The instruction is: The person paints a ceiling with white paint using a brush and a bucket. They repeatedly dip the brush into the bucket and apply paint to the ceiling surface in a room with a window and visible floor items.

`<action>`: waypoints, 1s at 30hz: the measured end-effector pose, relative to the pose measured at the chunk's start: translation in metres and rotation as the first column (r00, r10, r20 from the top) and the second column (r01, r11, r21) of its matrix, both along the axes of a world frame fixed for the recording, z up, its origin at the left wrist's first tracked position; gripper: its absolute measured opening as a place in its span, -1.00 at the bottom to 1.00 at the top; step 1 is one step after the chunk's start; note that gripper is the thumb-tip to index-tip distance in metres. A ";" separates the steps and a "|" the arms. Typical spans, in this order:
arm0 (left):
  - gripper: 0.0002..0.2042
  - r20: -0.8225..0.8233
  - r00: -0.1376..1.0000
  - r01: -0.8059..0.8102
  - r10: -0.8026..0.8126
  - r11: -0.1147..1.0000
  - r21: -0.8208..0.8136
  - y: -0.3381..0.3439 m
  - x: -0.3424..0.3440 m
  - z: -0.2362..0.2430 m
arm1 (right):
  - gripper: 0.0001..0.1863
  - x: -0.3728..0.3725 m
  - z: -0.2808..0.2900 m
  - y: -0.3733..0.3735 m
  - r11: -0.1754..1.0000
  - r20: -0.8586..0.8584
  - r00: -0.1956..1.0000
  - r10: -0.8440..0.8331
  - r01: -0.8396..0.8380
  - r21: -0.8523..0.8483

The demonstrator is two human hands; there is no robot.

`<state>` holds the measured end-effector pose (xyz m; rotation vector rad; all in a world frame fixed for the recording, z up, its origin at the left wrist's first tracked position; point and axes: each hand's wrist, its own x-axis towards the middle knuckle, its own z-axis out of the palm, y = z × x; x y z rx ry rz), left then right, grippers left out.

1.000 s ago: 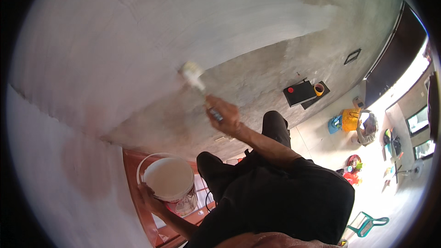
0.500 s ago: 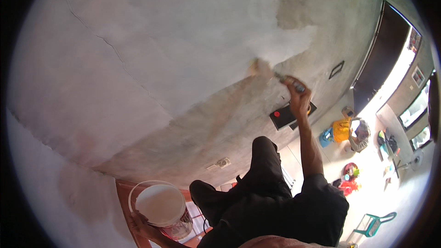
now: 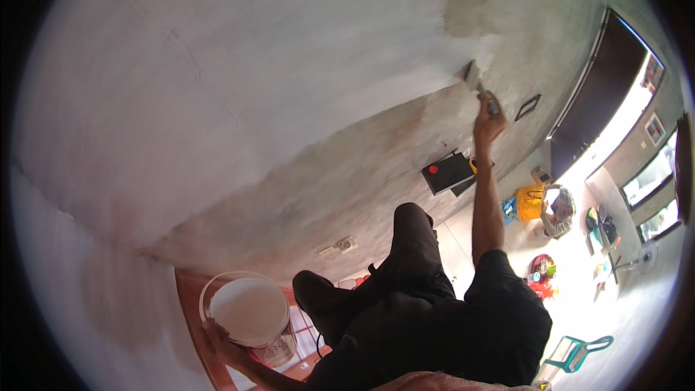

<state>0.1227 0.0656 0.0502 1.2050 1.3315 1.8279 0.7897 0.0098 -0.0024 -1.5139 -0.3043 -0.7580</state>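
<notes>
Partly coated wall (image 3: 376, 148), with clock positions taken from the centre of the view. One brush (image 3: 472, 76) met the wall at two o'clock, along the edge of the pale coat (image 3: 289, 65); the fingers of the right hand (image 3: 490, 127) were clamped on its handle. One white bucket (image 3: 279, 339) was seen at seven o'clock; the left hand (image 3: 218, 338) lay against its side, though whether its fingers were closed could not be told. Two black panels (image 3: 450, 172), one bearing one red disc (image 3: 434, 169), occupied three o'clock; one green stool (image 3: 578, 353), four o'clock.
</notes>
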 end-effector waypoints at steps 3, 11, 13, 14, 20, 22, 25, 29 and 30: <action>-0.67 -0.133 0.991 -0.026 0.025 1.000 -0.006 -0.005 0.003 0.008 | -0.73 -0.112 0.004 0.039 0.992 0.133 0.989 0.063 -0.047 -0.118; -0.69 -0.096 0.993 0.074 -0.069 0.996 0.053 -0.004 0.000 0.010 | -0.61 -0.324 0.005 0.101 0.686 0.326 0.620 0.714 -0.713 -0.148; -0.68 -0.094 0.994 0.062 -0.057 0.997 0.050 -0.004 0.006 0.012 | -0.62 -0.337 0.012 0.110 0.586 0.333 0.515 0.790 -0.794 -0.162; -0.68 -0.097 0.994 0.048 -0.042 0.997 0.062 -0.004 0.007 0.012 | -0.63 -0.343 0.017 0.110 0.533 0.327 0.465 0.823 -0.830 -0.162; -0.68 -0.120 0.991 0.061 -0.050 0.995 0.085 -0.002 0.006 0.013 | -0.69 -0.300 0.021 0.102 0.418 0.233 0.382 0.894 -0.900 -0.126; -0.69 -0.127 0.991 0.053 -0.042 0.995 0.086 -0.003 0.003 0.009 | -0.69 -0.247 0.012 0.092 0.568 0.181 0.541 0.822 -0.806 -0.168; -0.71 -0.139 0.990 0.031 -0.017 0.995 0.093 -0.004 0.003 0.008 | -0.76 -0.162 0.020 0.058 0.624 -0.029 0.624 0.781 -0.779 0.063; -0.73 -0.136 0.991 0.012 -0.001 0.997 0.078 -0.002 0.000 0.002 | -0.77 -0.059 0.024 0.012 0.788 -0.075 0.789 0.610 -0.594 0.160; -0.73 -0.118 0.993 -0.005 0.013 0.998 0.067 -0.003 0.000 0.001 | -0.78 -0.048 0.036 -0.001 0.835 -0.045 0.837 0.545 -0.538 0.115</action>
